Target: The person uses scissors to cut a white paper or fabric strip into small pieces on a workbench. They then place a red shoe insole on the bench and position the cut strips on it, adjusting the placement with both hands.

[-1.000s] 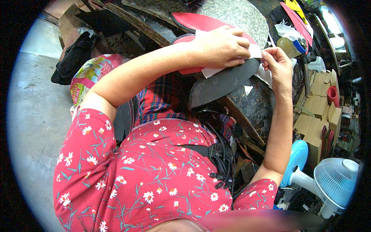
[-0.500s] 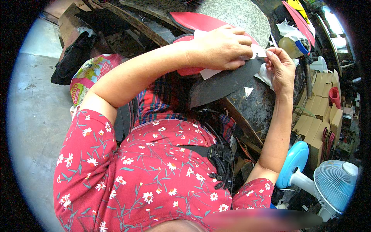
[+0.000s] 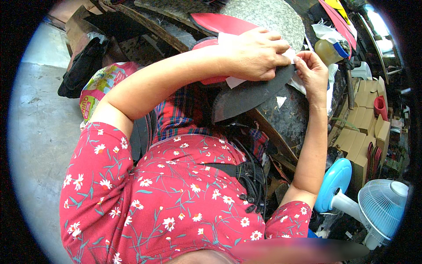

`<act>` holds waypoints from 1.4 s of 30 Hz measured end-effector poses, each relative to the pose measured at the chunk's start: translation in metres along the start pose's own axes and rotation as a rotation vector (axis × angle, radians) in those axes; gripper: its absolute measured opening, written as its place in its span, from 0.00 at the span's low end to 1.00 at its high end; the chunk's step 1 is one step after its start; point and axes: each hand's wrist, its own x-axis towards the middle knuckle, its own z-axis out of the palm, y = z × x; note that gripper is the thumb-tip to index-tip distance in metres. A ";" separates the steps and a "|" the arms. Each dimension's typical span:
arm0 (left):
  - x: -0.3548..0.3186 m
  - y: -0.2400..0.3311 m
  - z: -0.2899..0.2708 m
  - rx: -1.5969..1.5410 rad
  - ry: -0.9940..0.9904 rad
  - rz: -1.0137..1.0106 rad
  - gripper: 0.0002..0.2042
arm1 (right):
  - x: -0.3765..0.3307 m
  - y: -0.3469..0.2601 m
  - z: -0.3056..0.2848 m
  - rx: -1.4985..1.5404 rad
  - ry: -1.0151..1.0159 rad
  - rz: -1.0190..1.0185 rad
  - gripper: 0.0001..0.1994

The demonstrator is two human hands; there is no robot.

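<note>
Across a dark, sole-shaped sheet point(image 3: 246, 100) lies a white paper-like strip point(image 3: 234, 82), mostly covered by my left hand point(image 3: 259, 55). Its fingers are curled down over the strip, and the fingertips are partly hidden. My right hand point(image 3: 313, 75) pinches the strip's far-right end between thumb and forefinger, close beside the left fingers. A red sole-shaped piece point(image 3: 224, 23) sits just beyond my left hand on a speckled stone slab point(image 3: 281, 20). More red material point(image 3: 213, 80) shows under my left wrist.
Right of my hands stands a jar of yellowish liquid point(image 3: 326, 52) with a blue rim. White scraps point(image 3: 281, 102) lie on the dark worktop point(image 3: 288, 121). Cardboard boxes point(image 3: 358, 119) and a blue fan point(image 3: 381, 207) are at the right. A wooden beam point(image 3: 274, 136) edges the worktop.
My right hand has shifted slightly left, closer to my left hand, still pinching the strip. My left hand has edged a little rightward over it.
</note>
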 end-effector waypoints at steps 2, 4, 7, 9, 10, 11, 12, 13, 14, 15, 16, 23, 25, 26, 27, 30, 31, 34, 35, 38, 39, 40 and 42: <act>0.002 0.001 0.000 0.011 -0.005 -0.009 0.26 | -0.001 0.000 0.001 -0.037 -0.004 -0.018 0.05; 0.002 0.003 0.000 0.027 0.023 0.003 0.26 | 0.000 0.000 0.001 0.008 -0.042 -0.002 0.07; 0.001 0.005 0.000 0.034 0.051 0.028 0.23 | 0.002 0.000 -0.001 0.029 -0.049 0.004 0.10; 0.000 0.006 0.000 0.011 -0.019 -0.006 0.22 | 0.004 0.001 0.000 0.003 -0.018 0.025 0.10; 0.001 0.006 -0.001 0.014 -0.013 -0.004 0.21 | 0.004 0.000 0.001 -0.032 0.019 0.056 0.11; 0.002 0.005 -0.001 0.019 -0.019 -0.006 0.21 | 0.004 -0.001 0.000 0.009 0.018 0.035 0.10; 0.004 0.005 -0.001 0.023 -0.026 -0.008 0.20 | 0.003 -0.002 -0.001 0.024 0.045 0.045 0.10; 0.007 0.005 -0.002 0.006 -0.039 -0.006 0.19 | 0.002 -0.004 -0.003 0.040 0.072 0.054 0.10; 0.010 0.004 -0.002 -0.011 -0.051 -0.004 0.18 | 0.002 -0.007 -0.008 0.059 0.096 -0.009 0.09; 0.014 0.003 -0.002 -0.020 -0.079 -0.012 0.17 | 0.000 -0.010 -0.016 0.010 0.138 -0.055 0.09; 0.018 0.003 -0.001 -0.092 -0.068 -0.070 0.16 | -0.001 -0.014 -0.027 -0.020 0.151 -0.137 0.09; 0.041 -0.009 0.009 -0.022 0.183 -0.221 0.22 | -0.014 -0.020 -0.088 -0.574 0.091 0.016 0.10; 0.044 -0.009 0.010 0.068 -0.003 -0.291 0.25 | -0.022 -0.020 -0.089 -0.897 0.077 0.157 0.18; 0.046 -0.009 0.010 0.128 -0.132 -0.332 0.26 | -0.026 -0.020 -0.086 -1.030 0.064 0.168 0.20; 0.047 -0.010 0.009 0.113 -0.132 -0.359 0.27 | -0.027 -0.020 -0.083 -1.071 0.072 0.161 0.20; 0.051 -0.013 0.004 0.013 -0.159 -0.438 0.28 | -0.025 -0.021 -0.078 -1.125 0.069 0.211 0.22; 0.050 -0.015 0.002 -0.089 -0.170 -0.477 0.28 | -0.021 -0.021 -0.078 -1.113 0.062 0.206 0.22; 0.051 -0.025 0.000 -0.243 -0.211 -0.515 0.26 | -0.011 -0.013 -0.080 -1.062 0.002 0.221 0.24; 0.052 -0.030 0.000 -0.266 -0.214 -0.501 0.24 | -0.007 -0.011 -0.082 -1.037 -0.006 0.225 0.22; 0.047 -0.043 -0.002 -0.747 -0.172 -0.481 0.22 | 0.001 -0.007 -0.088 -0.837 -0.045 0.256 0.21; 0.044 -0.047 -0.004 -0.849 -0.171 -0.515 0.21 | 0.003 -0.007 -0.088 -0.679 0.019 0.238 0.19; 0.040 -0.048 -0.006 -0.925 -0.135 -0.496 0.21 | -0.001 -0.012 -0.093 -0.489 0.027 0.348 0.17; 0.035 -0.050 -0.012 -1.036 -0.068 -0.486 0.22 | -0.014 -0.022 -0.099 -0.330 0.031 0.306 0.17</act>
